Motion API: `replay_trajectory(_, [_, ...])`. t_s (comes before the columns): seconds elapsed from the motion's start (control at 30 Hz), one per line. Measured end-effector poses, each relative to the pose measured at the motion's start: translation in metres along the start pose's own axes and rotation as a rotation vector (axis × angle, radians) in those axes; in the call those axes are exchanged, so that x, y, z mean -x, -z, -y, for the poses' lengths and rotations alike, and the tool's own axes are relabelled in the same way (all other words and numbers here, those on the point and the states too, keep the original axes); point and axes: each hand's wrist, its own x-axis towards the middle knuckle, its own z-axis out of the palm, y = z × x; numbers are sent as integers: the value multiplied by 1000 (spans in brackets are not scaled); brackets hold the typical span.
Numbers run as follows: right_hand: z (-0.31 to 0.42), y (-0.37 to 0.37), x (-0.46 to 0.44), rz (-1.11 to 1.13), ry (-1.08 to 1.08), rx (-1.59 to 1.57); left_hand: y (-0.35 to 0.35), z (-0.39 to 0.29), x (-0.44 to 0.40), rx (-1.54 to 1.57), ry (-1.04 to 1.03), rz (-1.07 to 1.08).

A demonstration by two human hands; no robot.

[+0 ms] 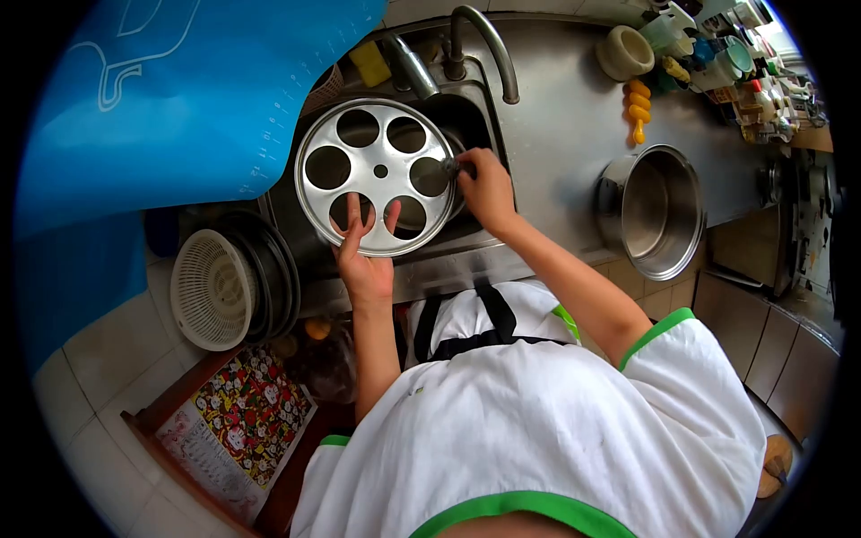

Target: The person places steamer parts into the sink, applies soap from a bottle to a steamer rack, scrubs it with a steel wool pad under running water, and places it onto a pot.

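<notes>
A round, shiny metal steamer plate point(380, 149) with several large holes is held over the sink point(495, 134). My left hand point(365, 269) grips it at the near edge, fingers on its face and around one of the holes. At the plate's right rim is my right hand point(485, 190), closed on a small scrubber point(449, 168) with a dark handle and a greyish head. The scrubber's head is against or just over the plate; its exact kind is hard to make out. Under the plate, part of another metal vessel shows in the basin.
A curved faucet point(489, 45) and a yellow sponge point(369, 64) are behind the sink. To the right stand a steel pot point(662, 213), a stone mortar point(625, 54) and several bottles. A white colander point(213, 289) leans at left, below a blue sheet point(179, 108).
</notes>
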Motion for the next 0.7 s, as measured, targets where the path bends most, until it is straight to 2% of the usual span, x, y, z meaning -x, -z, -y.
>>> replay_trajectory(0.07, [19,1,34,101,109,-182,4,4,-8,-5,-14,-7])
replay_trajectory(0.17, [37,-1,61,240,39,-221,12,5,-13,-46,-12,29])
replay_trajectory(0.3, [20,7,33,176,160,-106,15,7,-10,-64,24,-99])
replay_trajectory(0.33, [12,3,23,145,99,-71,16,8,-11,-49,37,-34])
replay_trajectory(0.37, [13,6,26,170,127,-58,17,7,-13,-34,48,32])
replay_trajectory(0.47, [24,11,51,285,213,-99,21,7,-17,-40,55,12])
replay_trajectory(0.7, [37,2,19,237,251,-103,25,24,-9,119,180,34])
